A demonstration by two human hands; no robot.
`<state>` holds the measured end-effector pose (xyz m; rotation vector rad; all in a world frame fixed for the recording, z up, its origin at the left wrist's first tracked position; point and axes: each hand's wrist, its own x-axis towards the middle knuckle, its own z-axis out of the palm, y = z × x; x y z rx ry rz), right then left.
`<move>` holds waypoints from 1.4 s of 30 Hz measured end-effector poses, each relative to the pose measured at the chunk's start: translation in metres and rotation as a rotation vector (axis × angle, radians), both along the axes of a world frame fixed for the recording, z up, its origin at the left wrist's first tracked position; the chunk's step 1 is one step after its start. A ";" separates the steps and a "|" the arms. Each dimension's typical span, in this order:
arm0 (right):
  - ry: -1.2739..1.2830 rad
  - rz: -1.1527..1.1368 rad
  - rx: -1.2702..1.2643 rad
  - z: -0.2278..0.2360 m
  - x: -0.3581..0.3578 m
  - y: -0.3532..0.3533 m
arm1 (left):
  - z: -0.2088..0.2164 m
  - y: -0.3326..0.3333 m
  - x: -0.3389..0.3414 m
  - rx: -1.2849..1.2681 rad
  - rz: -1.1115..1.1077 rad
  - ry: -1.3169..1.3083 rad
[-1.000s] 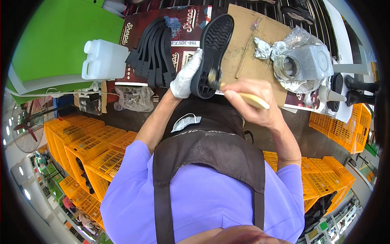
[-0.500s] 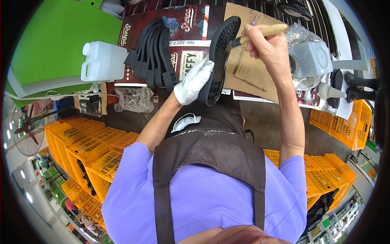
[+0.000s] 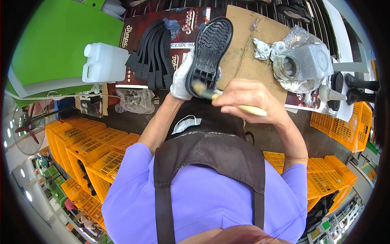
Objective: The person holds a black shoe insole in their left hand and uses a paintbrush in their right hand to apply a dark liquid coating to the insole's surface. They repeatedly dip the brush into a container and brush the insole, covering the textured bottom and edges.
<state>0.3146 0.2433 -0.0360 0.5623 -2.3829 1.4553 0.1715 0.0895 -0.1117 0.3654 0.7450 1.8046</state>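
My left hand [image 3: 182, 77], in a white glove, grips a black shoe sole [image 3: 212, 42] from behind by its near half. The sole's ribbed face is turned up, shiny in places, with square hollows at the near end. In my bare right hand [image 3: 250, 99] is a paintbrush [image 3: 252, 110] with a pale wooden handle. Its bristles rest at or just over the sole's hollowed end; contact is hard to tell. Left of the sole, several black soles [image 3: 150, 57] lie in an overlapping row. A clear plastic container [image 3: 315, 61] lies to the right, its round mouth facing left.
Brown cardboard [image 3: 254, 53] covers the bench beside a dark red printed box [image 3: 178, 36]. A white jug [image 3: 106, 63] stands at the left near a green panel [image 3: 61, 40]. A white nozzle bottle [image 3: 331, 93] lies far right. Orange crates [image 3: 91, 148] flank me on both sides.
The sole has turned from edge-on to show its ribbed face. My right hand has come down and toward me, bringing the brush from the sole's far part to its near end.
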 end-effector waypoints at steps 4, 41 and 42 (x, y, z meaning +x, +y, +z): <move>0.026 -0.032 -0.058 -0.013 -0.010 0.026 | 0.009 -0.003 0.010 -0.247 0.082 -0.157; 0.068 -0.742 -0.493 0.016 0.022 0.042 | 0.013 0.011 0.007 0.360 -0.147 -0.622; 0.033 -0.816 -0.449 0.015 0.018 0.042 | 0.013 0.011 0.007 0.339 -0.143 -0.612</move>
